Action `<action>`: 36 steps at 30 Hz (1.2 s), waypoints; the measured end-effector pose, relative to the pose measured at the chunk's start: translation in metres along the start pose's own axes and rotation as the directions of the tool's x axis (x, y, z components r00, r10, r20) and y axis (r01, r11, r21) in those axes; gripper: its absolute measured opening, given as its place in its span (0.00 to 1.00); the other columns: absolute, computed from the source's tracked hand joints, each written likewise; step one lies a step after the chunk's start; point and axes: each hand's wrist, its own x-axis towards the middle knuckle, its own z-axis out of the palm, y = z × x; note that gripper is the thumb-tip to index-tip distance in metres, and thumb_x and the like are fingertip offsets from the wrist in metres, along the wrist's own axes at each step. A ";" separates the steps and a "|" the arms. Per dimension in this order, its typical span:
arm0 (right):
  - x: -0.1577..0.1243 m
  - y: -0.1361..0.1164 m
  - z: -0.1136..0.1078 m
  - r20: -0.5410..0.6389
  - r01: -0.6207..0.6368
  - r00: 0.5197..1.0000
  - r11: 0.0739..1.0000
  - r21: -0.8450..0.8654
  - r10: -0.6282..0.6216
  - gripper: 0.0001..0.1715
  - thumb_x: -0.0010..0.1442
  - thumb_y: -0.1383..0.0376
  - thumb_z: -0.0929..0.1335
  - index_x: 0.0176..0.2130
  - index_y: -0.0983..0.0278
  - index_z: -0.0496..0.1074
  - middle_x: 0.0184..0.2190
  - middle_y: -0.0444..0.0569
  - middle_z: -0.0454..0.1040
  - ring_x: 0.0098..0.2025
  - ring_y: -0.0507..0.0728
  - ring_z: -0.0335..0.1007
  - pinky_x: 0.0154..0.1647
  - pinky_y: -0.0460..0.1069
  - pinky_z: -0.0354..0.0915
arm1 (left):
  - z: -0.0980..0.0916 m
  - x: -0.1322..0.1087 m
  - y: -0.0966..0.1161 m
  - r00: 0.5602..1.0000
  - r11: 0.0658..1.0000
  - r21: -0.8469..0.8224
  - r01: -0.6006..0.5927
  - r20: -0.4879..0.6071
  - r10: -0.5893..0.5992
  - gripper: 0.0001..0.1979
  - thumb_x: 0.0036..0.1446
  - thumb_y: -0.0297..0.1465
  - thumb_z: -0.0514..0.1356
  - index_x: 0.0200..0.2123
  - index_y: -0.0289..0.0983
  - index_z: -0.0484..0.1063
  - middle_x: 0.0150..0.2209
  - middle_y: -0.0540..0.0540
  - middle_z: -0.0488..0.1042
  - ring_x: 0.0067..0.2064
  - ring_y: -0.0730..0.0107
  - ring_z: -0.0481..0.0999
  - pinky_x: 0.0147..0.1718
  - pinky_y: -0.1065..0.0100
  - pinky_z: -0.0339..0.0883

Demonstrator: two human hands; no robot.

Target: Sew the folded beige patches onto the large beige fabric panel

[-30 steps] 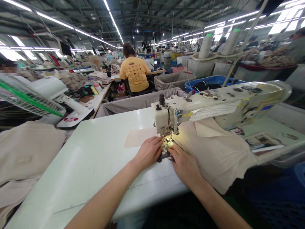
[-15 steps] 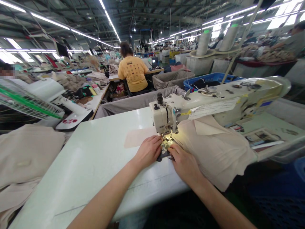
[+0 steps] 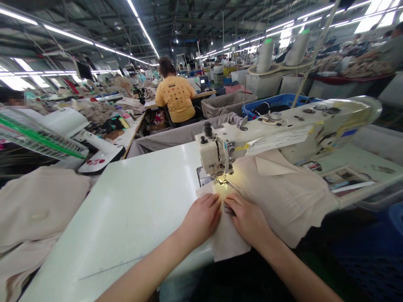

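Observation:
A cream sewing machine (image 3: pixel 270 130) stands across the table, its needle area lit yellow. Just in front of the presser foot (image 3: pixel 222 180), a small beige fabric piece (image 3: pixel 229 243) lies on the table, its lower end reaching past the front edge. My left hand (image 3: pixel 201 216) is closed on the left side of this piece, fingertips bent down near the foot. Opposite it, my right hand (image 3: pixel 250 218) pinches the piece's right side, thumb and fingers close together. A larger beige fabric (image 3: pixel 280 188) spreads under the machine arm, right of my right hand.
Stacked beige fabric (image 3: pixel 40 205) lies at the left, below a white fan (image 3: pixel 94 142). Behind the table are a grey cloth-lined bin (image 3: pixel 185 130) and a blue basket (image 3: pixel 283 100). A co-worker in a yellow shirt (image 3: pixel 176 98) sits farther back. A tool tray (image 3: pixel 346 178) is at right.
The small beige piece has moved from flat on the table left of the needle to in front of the foot. Both hands have shifted slightly towards me and now hold it.

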 end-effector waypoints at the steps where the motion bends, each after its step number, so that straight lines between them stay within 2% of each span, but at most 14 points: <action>1: -0.002 0.000 -0.001 0.012 0.002 1.000 1.000 -0.005 -0.001 0.20 0.58 0.77 0.63 0.46 0.61 0.74 0.51 0.51 0.76 0.45 0.56 0.75 0.45 0.48 0.69 | 0.001 -0.002 0.001 1.000 1.000 0.012 -0.003 -0.009 0.003 0.13 0.63 0.26 0.54 0.50 0.34 0.72 0.52 0.38 0.75 0.53 0.55 0.74 0.53 0.53 0.73; 6: -0.011 0.003 -0.001 0.035 0.067 0.997 0.998 -0.003 -0.066 0.19 0.59 0.78 0.62 0.44 0.62 0.74 0.46 0.50 0.77 0.44 0.56 0.75 0.45 0.47 0.68 | 0.003 -0.008 -0.001 0.999 0.999 0.020 -0.030 -0.011 0.030 0.14 0.64 0.26 0.55 0.52 0.33 0.70 0.54 0.36 0.73 0.57 0.54 0.72 0.56 0.54 0.72; 12: -0.013 0.007 0.003 0.026 0.117 0.993 0.993 -0.028 -0.116 0.19 0.60 0.78 0.62 0.45 0.64 0.74 0.46 0.52 0.77 0.43 0.56 0.75 0.44 0.48 0.69 | 0.004 -0.012 -0.002 0.999 0.998 0.043 -0.040 0.002 0.040 0.16 0.65 0.28 0.55 0.55 0.34 0.68 0.58 0.36 0.71 0.60 0.51 0.70 0.57 0.52 0.71; 18: 0.009 0.003 -0.002 0.103 0.067 0.993 0.996 -0.062 -0.060 0.16 0.63 0.76 0.62 0.45 0.63 0.74 0.47 0.51 0.76 0.45 0.56 0.74 0.44 0.47 0.67 | 0.006 0.000 -0.020 0.999 0.999 0.045 -0.030 -0.022 0.031 0.13 0.65 0.29 0.54 0.52 0.34 0.71 0.55 0.36 0.73 0.57 0.53 0.72 0.55 0.53 0.72; 28: 0.049 0.000 -0.007 0.127 0.000 0.992 0.988 -0.157 0.020 0.15 0.66 0.70 0.63 0.49 0.61 0.74 0.53 0.50 0.73 0.45 0.56 0.74 0.40 0.48 0.66 | -0.001 0.029 -0.054 1.000 0.999 0.046 -0.016 0.004 0.016 0.12 0.66 0.28 0.53 0.49 0.35 0.72 0.53 0.37 0.73 0.54 0.56 0.74 0.55 0.56 0.71; 31: 0.043 -0.004 -0.008 0.110 -0.030 0.993 0.984 -0.175 0.050 0.15 0.65 0.71 0.63 0.49 0.61 0.73 0.53 0.50 0.73 0.45 0.56 0.74 0.39 0.48 0.66 | 0.002 0.029 -0.057 1.000 0.999 0.049 0.002 -0.012 -0.001 0.14 0.67 0.29 0.53 0.52 0.34 0.71 0.53 0.37 0.74 0.54 0.57 0.74 0.55 0.56 0.71; 36: 0.012 -0.005 -0.004 0.029 -0.129 0.990 0.976 -0.177 0.136 0.13 0.63 0.71 0.66 0.47 0.61 0.74 0.46 0.50 0.76 0.40 0.57 0.76 0.35 0.49 0.67 | 0.010 0.016 -0.049 0.996 0.997 0.072 -0.001 -0.083 0.007 0.15 0.67 0.28 0.53 0.54 0.34 0.71 0.58 0.36 0.71 0.58 0.54 0.72 0.56 0.51 0.70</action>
